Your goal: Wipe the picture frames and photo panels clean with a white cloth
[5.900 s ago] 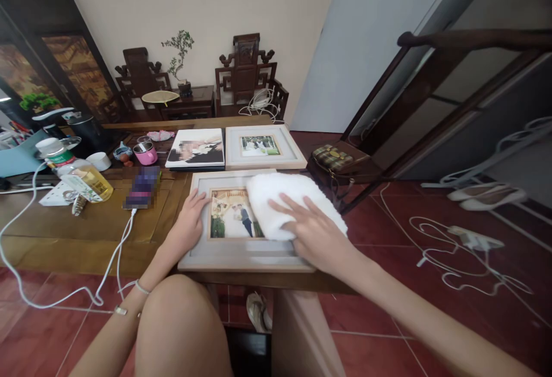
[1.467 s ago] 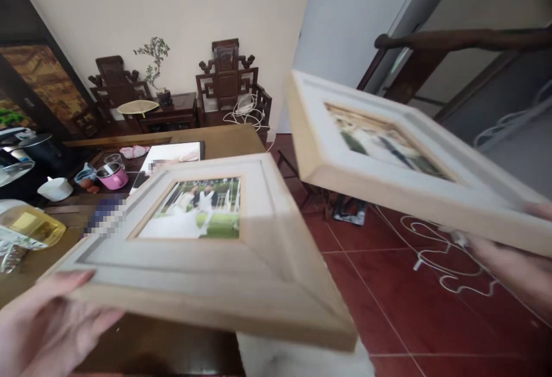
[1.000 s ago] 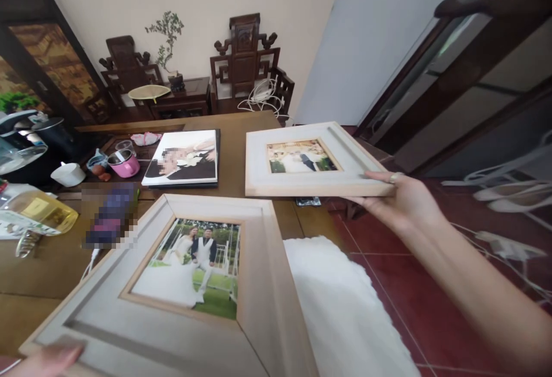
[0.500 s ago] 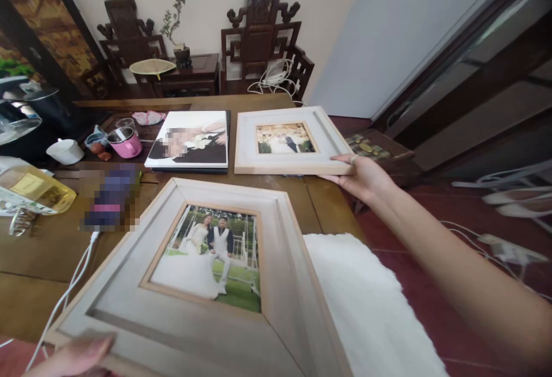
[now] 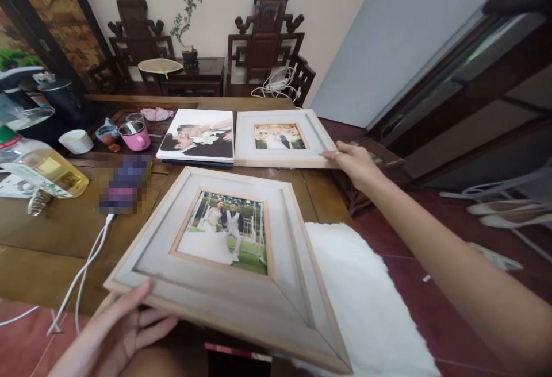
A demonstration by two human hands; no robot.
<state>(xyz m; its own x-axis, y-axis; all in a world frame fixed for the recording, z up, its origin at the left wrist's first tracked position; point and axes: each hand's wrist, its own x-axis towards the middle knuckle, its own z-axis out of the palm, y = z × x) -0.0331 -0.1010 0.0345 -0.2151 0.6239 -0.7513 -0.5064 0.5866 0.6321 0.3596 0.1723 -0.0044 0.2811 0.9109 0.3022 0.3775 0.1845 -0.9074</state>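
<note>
My left hand (image 5: 125,322) grips the near left corner of a large pale wooden picture frame (image 5: 293,262), thumb on top and fingers underneath. The frame holds a wedding photo (image 5: 226,233) of two people on a swing and is tilted over the table's near edge. Farther off, a second pale picture frame (image 5: 259,117) lies at the table's far right, against a photo album (image 5: 196,135). My right hand (image 5: 351,161) is closed on its near right corner, its thumb over the rim; the fingers beneath are partly hidden.
A phone (image 5: 125,184) with a white cable (image 5: 92,256) lies left on the wooden table (image 5: 38,239). Behind it stand a pink mug (image 5: 134,135), a white cup (image 5: 76,142) and an oil-coloured bottle (image 5: 56,170). White fluffy material (image 5: 362,285) lies right of the near frame.
The far frame has come down and left, now flat beside the album. The near frame has shifted slightly right and away, showing more of my left hand. The view has moved a little.
</note>
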